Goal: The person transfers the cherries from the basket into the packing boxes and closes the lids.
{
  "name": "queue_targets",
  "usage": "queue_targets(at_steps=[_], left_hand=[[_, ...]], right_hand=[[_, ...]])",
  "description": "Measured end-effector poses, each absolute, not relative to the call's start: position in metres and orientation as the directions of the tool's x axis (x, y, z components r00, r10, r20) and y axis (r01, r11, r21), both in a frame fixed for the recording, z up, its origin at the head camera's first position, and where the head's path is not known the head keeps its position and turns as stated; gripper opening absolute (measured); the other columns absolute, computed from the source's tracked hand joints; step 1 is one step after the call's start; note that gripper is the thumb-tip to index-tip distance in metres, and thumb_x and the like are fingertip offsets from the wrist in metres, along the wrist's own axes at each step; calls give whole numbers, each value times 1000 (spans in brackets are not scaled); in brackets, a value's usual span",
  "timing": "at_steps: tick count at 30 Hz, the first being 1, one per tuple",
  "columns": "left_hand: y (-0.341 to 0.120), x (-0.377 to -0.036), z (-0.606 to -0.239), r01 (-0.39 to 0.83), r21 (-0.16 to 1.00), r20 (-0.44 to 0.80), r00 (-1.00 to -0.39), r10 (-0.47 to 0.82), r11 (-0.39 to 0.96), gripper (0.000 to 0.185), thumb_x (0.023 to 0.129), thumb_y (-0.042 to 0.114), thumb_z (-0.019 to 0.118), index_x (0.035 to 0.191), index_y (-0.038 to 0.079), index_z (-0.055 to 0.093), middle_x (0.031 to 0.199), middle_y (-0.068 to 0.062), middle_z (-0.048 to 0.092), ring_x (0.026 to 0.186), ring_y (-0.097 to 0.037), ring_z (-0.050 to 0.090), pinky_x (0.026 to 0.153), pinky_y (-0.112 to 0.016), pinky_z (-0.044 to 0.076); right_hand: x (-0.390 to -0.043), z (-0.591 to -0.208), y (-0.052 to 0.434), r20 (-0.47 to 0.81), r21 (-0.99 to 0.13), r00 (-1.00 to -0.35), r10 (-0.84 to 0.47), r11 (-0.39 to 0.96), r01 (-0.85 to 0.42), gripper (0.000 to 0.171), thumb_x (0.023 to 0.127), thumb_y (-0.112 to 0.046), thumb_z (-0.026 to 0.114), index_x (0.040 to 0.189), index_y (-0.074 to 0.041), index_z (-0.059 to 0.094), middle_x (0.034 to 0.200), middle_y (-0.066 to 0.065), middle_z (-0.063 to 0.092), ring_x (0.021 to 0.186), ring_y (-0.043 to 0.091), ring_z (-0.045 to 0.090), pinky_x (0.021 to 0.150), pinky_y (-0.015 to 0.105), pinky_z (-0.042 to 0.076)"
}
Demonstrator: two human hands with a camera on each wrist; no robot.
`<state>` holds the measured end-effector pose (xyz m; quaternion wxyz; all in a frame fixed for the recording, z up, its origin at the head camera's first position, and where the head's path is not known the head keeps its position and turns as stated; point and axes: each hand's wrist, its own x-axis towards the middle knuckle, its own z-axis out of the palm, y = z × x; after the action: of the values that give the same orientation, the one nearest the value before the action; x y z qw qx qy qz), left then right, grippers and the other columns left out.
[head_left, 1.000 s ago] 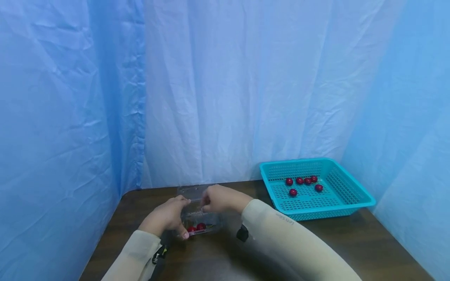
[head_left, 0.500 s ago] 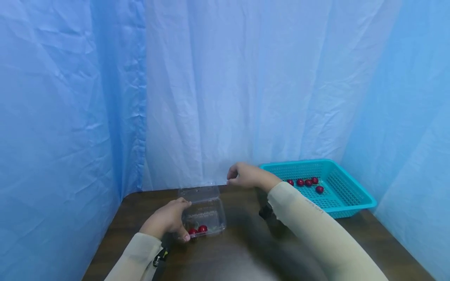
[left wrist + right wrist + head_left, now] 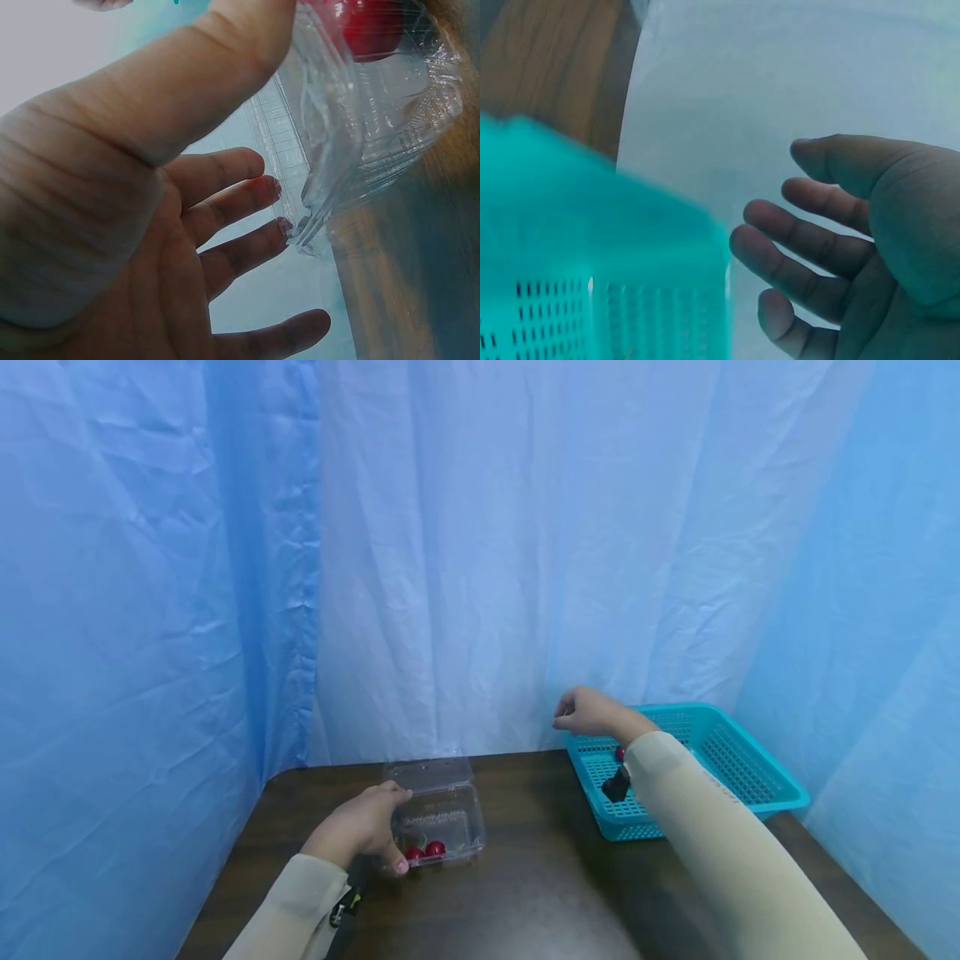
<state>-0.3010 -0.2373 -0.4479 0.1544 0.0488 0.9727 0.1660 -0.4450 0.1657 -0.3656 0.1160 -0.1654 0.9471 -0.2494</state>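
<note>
My left hand [image 3: 360, 827] holds the left side of a clear plastic clamshell box [image 3: 468, 831], thumb at its front corner and fingers toward the back. Its hinged lid [image 3: 429, 774] lies folded back behind it. Two red cherries [image 3: 435, 849] sit at the box's front; one cherry [image 3: 371, 30] shows through the plastic in the left wrist view. My right hand [image 3: 596, 712] hovers over the back left corner of a turquoise basket [image 3: 630, 831], fingers loosely bent and holding nothing. One cherry [image 3: 619, 752] in the basket shows beside the forearm, which hides others.
The dark wooden table [image 3: 525, 877] carries the box at left and the basket at right. A pale blue curtain [image 3: 487, 568] hangs along the back and both sides. The right sleeve [image 3: 735, 843] crosses over the basket's front rim.
My right hand has moved from above the clamshell box rightward to the basket. The left hand keeps its place on the box.
</note>
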Motion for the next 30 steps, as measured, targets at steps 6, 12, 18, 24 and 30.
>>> queue_targets(at_steps=[6, 12, 18, 24, 30], left_hand=[[-238, -298, -446, 55, 334, -284, -946, 156, 941, 125, 60, 37, 114, 169, 17, 55, 172, -15, 53, 158, -48, 52, 116, -74, 55], [-241, -298, -443, 55, 329, -282, -947, 153, 943, 125, 60, 36, 114, 169, 17, 56, 172, -16, 53, 157, -49, 53, 116, -74, 55], [-241, -298, -444, 53, 327, -284, -947, 151, 944, 125, 60, 36, 114, 169, 17, 56, 172, -16, 53, 157, -49, 52, 117, -74, 54], [-241, -296, -444, 55, 322, -282, -948, 151, 945, 126, 58, 37, 114, 168, 17, 56, 172, -15, 53, 157, -48, 52, 118, -73, 54], [-243, -294, -444, 61, 321, -282, -946, 157, 945, 126, 59, 37, 114, 169, 17, 56, 174, -16, 52, 159, -49, 51, 118, -73, 54]], right_hand=[[-455, -378, 202, -159, -508, -929, -335, 835, -214, 24, 112, -28, 73, 115, -5, 81, 109, 15, 80, 89, 23, 71, 81, 40, 63], [-463, -386, 231, -170, -512, -937, -305, 840, -181, 29, 113, -26, 71, 88, -11, 72, 77, 1, 60, 70, 18, 51, 70, 37, 50], [-464, -395, 264, -228, -533, -943, -243, 842, -88, 56, 114, -24, 66, 63, -23, 42, 59, -8, 32, 56, 13, 30, 66, 39, 45], [-463, -407, 286, -246, -539, -951, -185, 842, -24, 55, 113, -24, 63, 64, -23, 39, 60, -8, 28, 56, 12, 27, 63, 37, 40], [-463, -419, 298, -254, -471, -967, -27, 876, 99, 33, 111, -20, 61, 82, -5, 53, 70, -1, 40, 64, 16, 40, 68, 40, 47]])
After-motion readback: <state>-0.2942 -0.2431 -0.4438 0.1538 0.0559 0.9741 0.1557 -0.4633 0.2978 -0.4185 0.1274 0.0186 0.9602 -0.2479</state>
